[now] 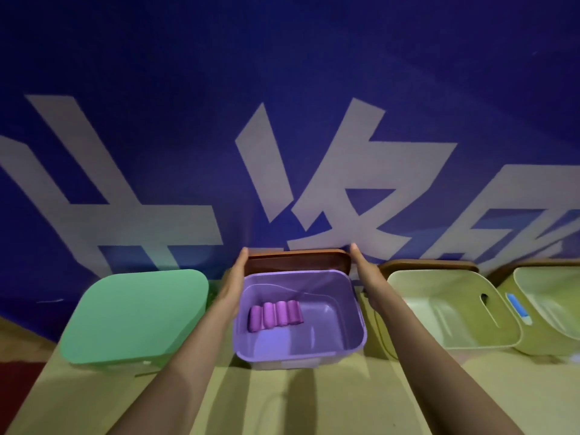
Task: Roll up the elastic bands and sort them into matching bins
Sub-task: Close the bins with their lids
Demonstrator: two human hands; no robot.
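Note:
A purple bin [351, 334] stands open at the middle of the table, with several rolled purple bands [276, 313] lying side by side on its floor at the left. Behind it a brown lid [298, 262] stands on edge against the wall. My left hand [233, 277] presses on the lid's left end and my right hand [364, 271] on its right end, fingers straight along the edges. Both forearms reach past the bin's sides.
A green bin with its green lid [135, 312] on sits to the left. Two open yellow-green bins [452, 309] [552, 306] stand to the right, brown lids behind them, a small blue piece [518, 304] between them. A blue banner wall [282, 120] rises close behind.

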